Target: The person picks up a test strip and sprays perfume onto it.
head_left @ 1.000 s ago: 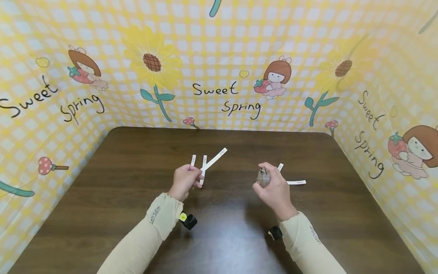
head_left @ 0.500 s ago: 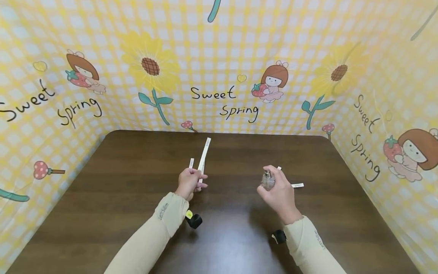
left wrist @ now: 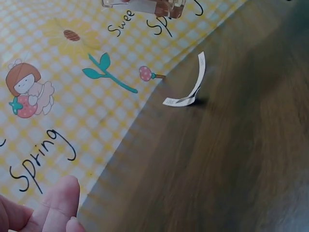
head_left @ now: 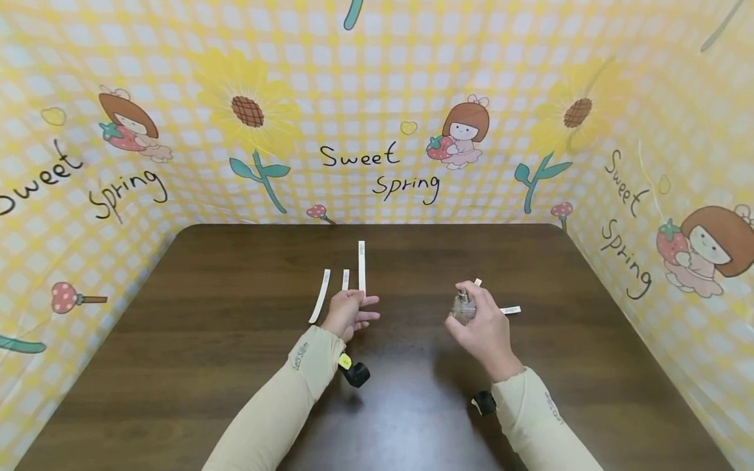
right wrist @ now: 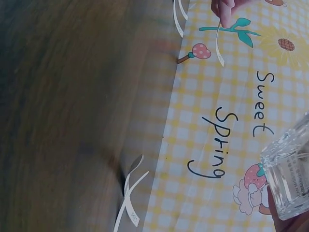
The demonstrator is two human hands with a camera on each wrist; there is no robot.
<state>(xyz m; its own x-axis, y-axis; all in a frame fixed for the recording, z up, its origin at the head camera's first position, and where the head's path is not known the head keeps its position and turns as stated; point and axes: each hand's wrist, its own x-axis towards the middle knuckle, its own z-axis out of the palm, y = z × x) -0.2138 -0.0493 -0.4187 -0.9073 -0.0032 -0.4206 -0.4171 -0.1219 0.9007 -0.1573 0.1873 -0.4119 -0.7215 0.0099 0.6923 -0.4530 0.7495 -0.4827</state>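
In the head view my left hand (head_left: pixel 351 315) pinches a white paper scent strip (head_left: pixel 362 265) between thumb and index finger, the strip pointing away toward the back wall. Its other fingers are spread loosely. Two more strips lie beside it on the table: a curved left strip (head_left: pixel 321 297), and a middle strip (head_left: pixel 345 279) partly hidden by the hand. My right hand (head_left: pixel 485 330) grips a clear glass perfume bottle (head_left: pixel 464 310), index finger on the spray top. The bottle's faceted glass (right wrist: pixel 287 179) shows up close in the right wrist view.
Two crossing strips (left wrist: pixel 197 84) lie on the dark wooden table (head_left: pixel 406 405) beyond my right hand, mostly hidden by it in the head view. A yellow checked cloth (head_left: pixel 365 104) with cartoon prints surrounds the table's back and sides.
The pinched strip has swung from slanting right to pointing straight away. My left hand has moved right, uncovering the left strip. My right hand keeps the bottle in nearly the same place.
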